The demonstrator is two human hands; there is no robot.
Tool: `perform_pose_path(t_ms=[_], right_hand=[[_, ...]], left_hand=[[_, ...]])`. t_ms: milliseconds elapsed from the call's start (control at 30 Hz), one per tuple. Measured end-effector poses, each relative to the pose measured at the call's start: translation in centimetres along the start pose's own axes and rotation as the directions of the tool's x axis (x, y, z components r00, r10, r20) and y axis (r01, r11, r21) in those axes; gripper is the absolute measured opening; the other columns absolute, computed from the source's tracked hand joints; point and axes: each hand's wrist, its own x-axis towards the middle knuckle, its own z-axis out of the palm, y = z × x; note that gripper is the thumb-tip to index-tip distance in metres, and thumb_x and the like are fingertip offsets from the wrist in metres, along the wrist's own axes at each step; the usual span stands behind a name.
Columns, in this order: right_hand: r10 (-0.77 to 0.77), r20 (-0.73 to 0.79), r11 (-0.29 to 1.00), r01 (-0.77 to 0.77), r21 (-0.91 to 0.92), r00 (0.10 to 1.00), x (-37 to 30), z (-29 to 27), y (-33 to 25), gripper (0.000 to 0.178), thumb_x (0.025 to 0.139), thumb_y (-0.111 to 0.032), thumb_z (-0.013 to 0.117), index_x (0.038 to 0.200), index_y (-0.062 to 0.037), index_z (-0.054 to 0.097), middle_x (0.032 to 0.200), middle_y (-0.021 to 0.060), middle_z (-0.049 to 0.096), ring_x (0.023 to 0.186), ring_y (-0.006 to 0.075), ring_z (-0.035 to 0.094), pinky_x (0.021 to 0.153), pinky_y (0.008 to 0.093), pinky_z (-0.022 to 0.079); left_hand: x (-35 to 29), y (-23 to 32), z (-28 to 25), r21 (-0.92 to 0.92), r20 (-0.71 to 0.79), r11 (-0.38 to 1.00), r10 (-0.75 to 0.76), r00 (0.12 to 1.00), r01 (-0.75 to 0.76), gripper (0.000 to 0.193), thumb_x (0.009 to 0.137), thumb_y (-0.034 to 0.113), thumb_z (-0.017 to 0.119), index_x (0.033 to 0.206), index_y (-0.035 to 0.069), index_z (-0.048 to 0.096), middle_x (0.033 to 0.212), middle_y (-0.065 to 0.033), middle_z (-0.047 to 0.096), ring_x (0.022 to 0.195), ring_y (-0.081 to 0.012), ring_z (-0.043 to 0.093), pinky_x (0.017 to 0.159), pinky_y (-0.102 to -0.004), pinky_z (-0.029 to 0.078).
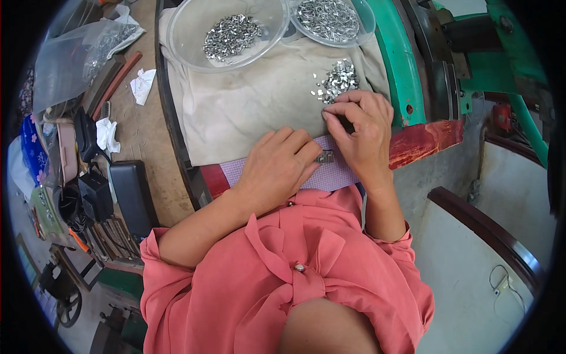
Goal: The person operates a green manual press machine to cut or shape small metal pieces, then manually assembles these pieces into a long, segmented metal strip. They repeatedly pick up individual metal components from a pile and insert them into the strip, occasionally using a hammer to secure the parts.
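Note:
My left hand is closed, its fingers curled down at the cloth's near edge. At its fingertips a small shiny metal piece shows against a checked lilac cloth; the fingers hide part of it. To the right, my right hand has thumb and forefinger brought together in a pinch. Whatever sits between those fingertips is too small to make out. Just beyond the right knuckles lies a loose pile of small flat silvery metal pieces on a beige cloth.
Two clear plastic bowls of small metal parts stand at the far side. Green machinery borders the cloth on the right. A wooden bench at left carries a black case, crumpled tissue and a plastic bag.

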Motion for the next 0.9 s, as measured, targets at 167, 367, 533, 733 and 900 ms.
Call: perform_pose_path(t_ms=[167, 367, 533, 733, 900], right_hand=[[0.076, 0.026, 0.976, -0.08, 0.201, 0.997, -1.6, -1.4, 0.4, 0.016, 0.072, -0.007, 0.079, 0.087, -0.0094, 0.073, 0.095, 0.0023, 0.065, 0.093, 0.0245, 0.059, 0.086, 0.0376, 0.041], [0.159, 0.056, 0.948, -0.168, 0.27, 0.986, -3.9, -3.1, 0.6, 0.017, 0.072, -0.006, 0.08, 0.087, -0.0092, 0.074, 0.095, 0.0035, 0.066, 0.093, 0.0233, 0.059, 0.083, 0.0367, 0.043], [0.084, 0.117, 0.957, -0.113, 0.266, 0.99, -4.3, -3.5, 0.0, 0.017, 0.073, -0.008, 0.08, 0.088, -0.0091, 0.073, 0.097, 0.0026, 0.065, 0.093, 0.0233, 0.059, 0.084, 0.0374, 0.041], [-0.056, 0.168, 0.97, 0.014, 0.241, 0.984, -4.2, -2.8, -0.7, 0.02, 0.069, -0.008, 0.078, 0.088, -0.0096, 0.07, 0.098, 0.0016, 0.063, 0.096, 0.0243, 0.058, 0.089, 0.04, 0.04], [-0.1, 0.164, 0.987, 0.077, 0.14, 0.981, -4.1, -3.0, -1.1, 0.021, 0.07, -0.01, 0.078, 0.089, -0.0104, 0.069, 0.098, 0.0008, 0.063, 0.096, 0.0236, 0.058, 0.092, 0.0415, 0.041]], left_hand=[[0.0, 0.2, 0.7, -0.005, -0.02, 0.999, 0.032, 0.999, -0.032, 0.015, 0.076, 0.011, 0.076, 0.088, 0.009, 0.067, 0.096, -0.0021, 0.062, 0.087, -0.0238, 0.059, 0.073, -0.0369, 0.048], [0.4, 0.3, 0.9, 0.02, -0.046, 0.998, 0.053, 0.998, -0.052, 0.014, 0.076, 0.01, 0.075, 0.087, 0.008, 0.066, 0.096, -0.002, 0.063, 0.086, -0.0231, 0.059, 0.073, -0.0363, 0.048], [0.4, 0.3, 1.0, -0.031, -0.037, 0.999, 0.011, 0.999, -0.013, 0.018, 0.075, 0.006, 0.075, 0.089, 0.007, 0.063, 0.095, -0.0046, 0.062, 0.086, -0.0259, 0.06, 0.072, -0.0379, 0.048], [0.4, 0.3, 0.6, -0.117, -0.031, 0.991, -0.068, 0.997, 0.064, 0.026, 0.075, 0.005, 0.076, 0.096, 0.005, 0.061, 0.098, -0.0089, 0.061, 0.089, -0.031, 0.06, 0.074, -0.0407, 0.049], [0.3, 0.3, 0.3, -0.132, -0.022, 0.989, -0.078, 0.997, 0.075, 0.026, 0.075, 0.005, 0.076, 0.098, 0.005, 0.062, 0.099, -0.0097, 0.061, 0.091, -0.0318, 0.06, 0.075, -0.0409, 0.049]])
